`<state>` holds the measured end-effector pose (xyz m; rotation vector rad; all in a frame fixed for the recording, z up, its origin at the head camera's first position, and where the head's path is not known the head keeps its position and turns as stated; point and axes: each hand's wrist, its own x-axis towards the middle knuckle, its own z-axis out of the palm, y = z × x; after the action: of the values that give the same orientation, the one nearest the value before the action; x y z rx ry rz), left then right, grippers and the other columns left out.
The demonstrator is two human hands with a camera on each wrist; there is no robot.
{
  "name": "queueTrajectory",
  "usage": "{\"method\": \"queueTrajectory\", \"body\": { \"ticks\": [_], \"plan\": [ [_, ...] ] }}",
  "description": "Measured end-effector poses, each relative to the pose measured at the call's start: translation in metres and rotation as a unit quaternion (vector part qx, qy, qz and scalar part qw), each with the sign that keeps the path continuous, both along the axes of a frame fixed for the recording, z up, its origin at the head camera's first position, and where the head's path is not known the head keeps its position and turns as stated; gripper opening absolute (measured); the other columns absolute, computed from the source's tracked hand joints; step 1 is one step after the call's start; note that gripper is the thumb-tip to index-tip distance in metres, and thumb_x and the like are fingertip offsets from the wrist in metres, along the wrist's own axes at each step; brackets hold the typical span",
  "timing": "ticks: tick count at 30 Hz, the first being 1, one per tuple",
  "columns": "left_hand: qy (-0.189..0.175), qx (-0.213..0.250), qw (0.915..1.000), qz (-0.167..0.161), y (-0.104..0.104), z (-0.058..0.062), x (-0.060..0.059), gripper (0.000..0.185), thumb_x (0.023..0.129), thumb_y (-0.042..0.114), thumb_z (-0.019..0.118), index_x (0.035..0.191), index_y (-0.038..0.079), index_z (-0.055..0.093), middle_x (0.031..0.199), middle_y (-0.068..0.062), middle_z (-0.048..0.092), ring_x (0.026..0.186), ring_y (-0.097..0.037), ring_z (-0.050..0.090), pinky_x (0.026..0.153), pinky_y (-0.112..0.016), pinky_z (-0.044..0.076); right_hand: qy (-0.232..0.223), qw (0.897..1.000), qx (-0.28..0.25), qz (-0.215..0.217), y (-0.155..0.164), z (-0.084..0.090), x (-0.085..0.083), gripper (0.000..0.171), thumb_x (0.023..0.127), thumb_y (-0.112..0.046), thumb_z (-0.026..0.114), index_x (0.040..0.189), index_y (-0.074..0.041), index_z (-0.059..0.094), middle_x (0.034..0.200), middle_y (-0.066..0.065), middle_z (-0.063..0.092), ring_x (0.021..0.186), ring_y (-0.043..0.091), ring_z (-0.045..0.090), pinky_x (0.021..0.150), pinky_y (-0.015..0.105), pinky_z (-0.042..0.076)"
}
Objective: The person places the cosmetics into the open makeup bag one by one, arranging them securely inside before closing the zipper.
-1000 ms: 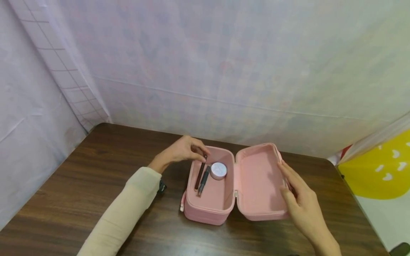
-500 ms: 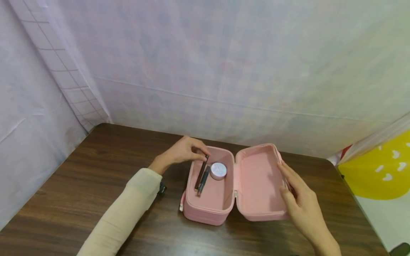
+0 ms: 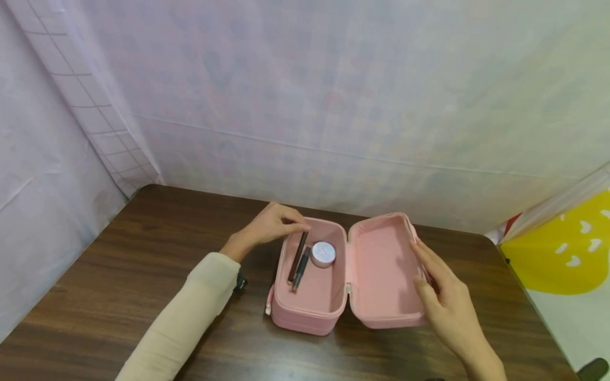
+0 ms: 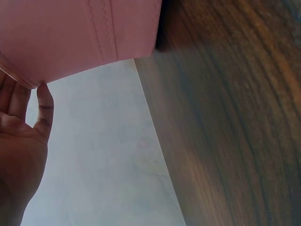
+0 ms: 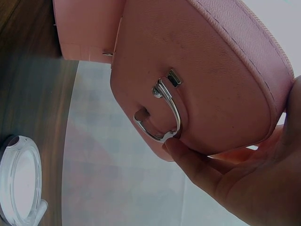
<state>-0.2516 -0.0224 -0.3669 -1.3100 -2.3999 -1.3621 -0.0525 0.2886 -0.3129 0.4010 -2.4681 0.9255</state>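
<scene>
Pink case [image 4: 56, 35] at upper left — two stitched seams cross its side. Left hand [image 4: 21, 146], cut off by the left frame edge, touches the case's rim with one fingertip; pale backdrop [image 4: 103, 146] meets the edge of the dark wood-grain tabletop [image 4: 230, 117] at right.

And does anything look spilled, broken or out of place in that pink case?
Nothing stands out. In the pink case, the white tub sits flat beside two slim dark sticks. The left hand pinches one's upper end, so its slant seems natural. I see no spill or damage.
</scene>
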Motion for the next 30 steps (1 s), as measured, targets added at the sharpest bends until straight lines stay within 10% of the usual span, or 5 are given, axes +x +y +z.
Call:
{"method": "queueTrajectory", "body": {
  "ticks": [30],
  "plan": [
    [0.036,-0.009,0.9993,-0.001,0.0004,-0.0017,-0.0042,0.015,0.089,0.026,0.069,0.092,0.014,0.077,0.088,0.007,0.071,0.076,-0.005,0.062,0.068,-0.026,0.049,0.001,1.000,-0.002,0.002,-0.0004,-0.0008,-0.0036,0.056,0.086,0.008,0.058,0.138,-0.010,0.052,0.144,0.008,0.045,0.126,-0.002,0.040,0.094,0.006,0.031]
  ]
}}
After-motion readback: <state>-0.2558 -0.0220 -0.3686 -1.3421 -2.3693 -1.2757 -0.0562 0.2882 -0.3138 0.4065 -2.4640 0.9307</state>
